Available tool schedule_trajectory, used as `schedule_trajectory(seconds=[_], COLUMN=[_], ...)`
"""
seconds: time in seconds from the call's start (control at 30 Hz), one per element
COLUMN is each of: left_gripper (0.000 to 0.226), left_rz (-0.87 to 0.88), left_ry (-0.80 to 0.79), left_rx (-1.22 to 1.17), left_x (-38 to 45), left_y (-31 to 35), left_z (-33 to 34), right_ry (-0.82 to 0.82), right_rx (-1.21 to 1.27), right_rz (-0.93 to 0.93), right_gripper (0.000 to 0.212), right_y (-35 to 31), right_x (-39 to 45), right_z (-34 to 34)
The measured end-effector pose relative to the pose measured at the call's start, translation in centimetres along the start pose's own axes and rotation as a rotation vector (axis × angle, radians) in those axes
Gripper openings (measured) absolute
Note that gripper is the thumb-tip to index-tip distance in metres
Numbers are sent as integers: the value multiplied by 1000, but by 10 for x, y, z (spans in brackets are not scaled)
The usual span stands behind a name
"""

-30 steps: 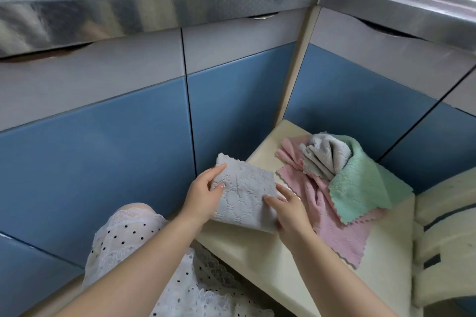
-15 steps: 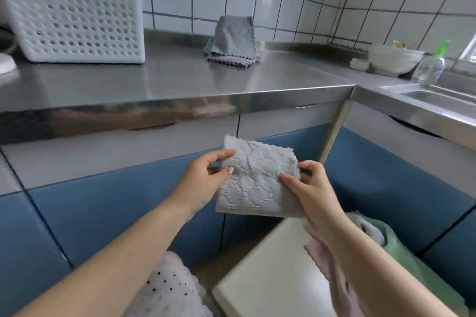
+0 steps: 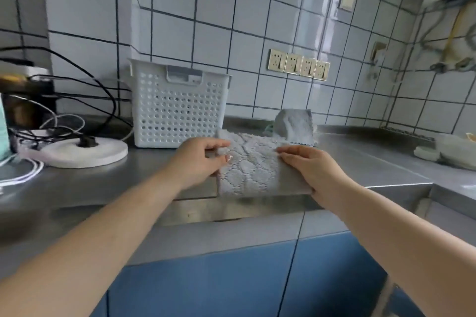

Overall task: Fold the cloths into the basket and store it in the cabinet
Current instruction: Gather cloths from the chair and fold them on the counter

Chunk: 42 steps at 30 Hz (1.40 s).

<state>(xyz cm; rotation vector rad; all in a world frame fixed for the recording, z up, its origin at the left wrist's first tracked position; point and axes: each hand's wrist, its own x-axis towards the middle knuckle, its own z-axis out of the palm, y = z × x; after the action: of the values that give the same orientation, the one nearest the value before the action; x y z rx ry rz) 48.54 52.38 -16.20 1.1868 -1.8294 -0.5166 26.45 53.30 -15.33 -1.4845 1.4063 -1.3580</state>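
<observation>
Folded grey cloth [image 3: 253, 167], quilted pattern, held up over the front part of the steel table [image 3: 128, 183], between both hands, at about table-edge height; can't tell if its lower edge touches the table. Left hand [image 3: 199, 159] grips the cloth's left edge, thumb on top near the upper corner, fingers curled round the side. Right hand [image 3: 307, 168] clamps the right edge, fingers lying over the front of the cloth, thumb hidden behind. White perforated basket [image 3: 177, 108] stands upright on the table against the tiled wall [image 3: 257, 8], just behind and left of the left hand, grey handle insert at its rim; inside not visible. Second grey cloth [image 3: 296, 123] sits further back on the table, right of the basket, bunched up and leaning by the wall, a bit of green showing at its left edge. Left end of the table: white round disc [image 3: 85, 153] with a black plug on it, black and white cables [image 3: 77, 85] tangled around. Row of four wall sockets [image 3: 298, 64] above the second cloth. Blue cabinet doors [image 3: 231, 278] below the table front. Far right on the table, pale dishes [image 3: 450, 149], blurred.
</observation>
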Motion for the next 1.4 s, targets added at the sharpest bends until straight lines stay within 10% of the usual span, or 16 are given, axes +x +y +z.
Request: schedule_trajectory(seconds=[0.23, 0.47, 0.9, 1.2, 1.4], left_gripper=[44, 15, 53, 60, 39], left_rz=[-186, -218, -144, -281, -12], left_ry=[-61, -157, -455, -445, -48], left_rx=[196, 448, 860, 899, 651], left_x=[25, 32, 41, 37, 28], left_y=[-43, -71, -70, -76, -48], left_z=[-57, -62, -24, -32, -23], right_ry=[-169, -174, -508, -461, -157], right_rx=[57, -361, -1096, -1095, -563], right_rz=[111, 3, -367, -225, -336], right_gripper=[26, 31, 49, 67, 48], right_y=[-3, 14, 18, 25, 17], right_x=[54, 69, 67, 68, 33], right_z=[76, 106, 139, 131, 84])
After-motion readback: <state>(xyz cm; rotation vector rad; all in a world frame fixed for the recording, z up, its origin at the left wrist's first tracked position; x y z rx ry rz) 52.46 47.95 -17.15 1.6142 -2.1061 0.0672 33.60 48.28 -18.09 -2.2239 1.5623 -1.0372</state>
